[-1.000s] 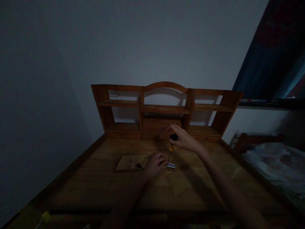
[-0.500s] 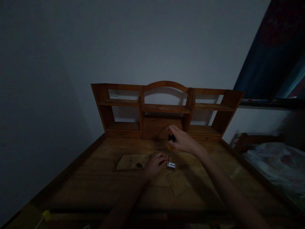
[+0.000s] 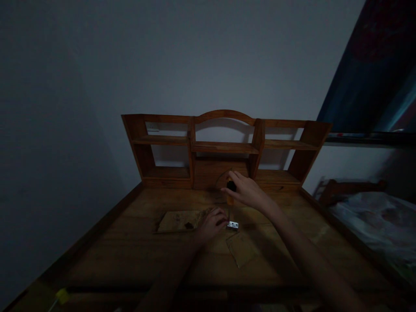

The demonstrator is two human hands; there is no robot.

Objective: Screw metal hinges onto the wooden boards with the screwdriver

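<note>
The metal piece point(image 3: 232, 225) sits on the worktop point(image 3: 130, 255), with the screwdriver point(image 3: 230, 200) upright over its left end. The left hand point(image 3: 211, 224), half-curled, meets that end; whether it grips is unclear. The right hand point(image 3: 244, 189) loosely rings the handle, thumb now stretched past it, suggesting a shifted hold between turns.

I'm in a home, likely a bedroom: wooden counter point(image 3: 136, 251) beneath the fingers point(image 3: 218, 213), shelf unit point(image 3: 224, 147) beyond them, dark curtain point(image 3: 354, 65) and apparent bed point(image 3: 357, 188) to their right.
</note>
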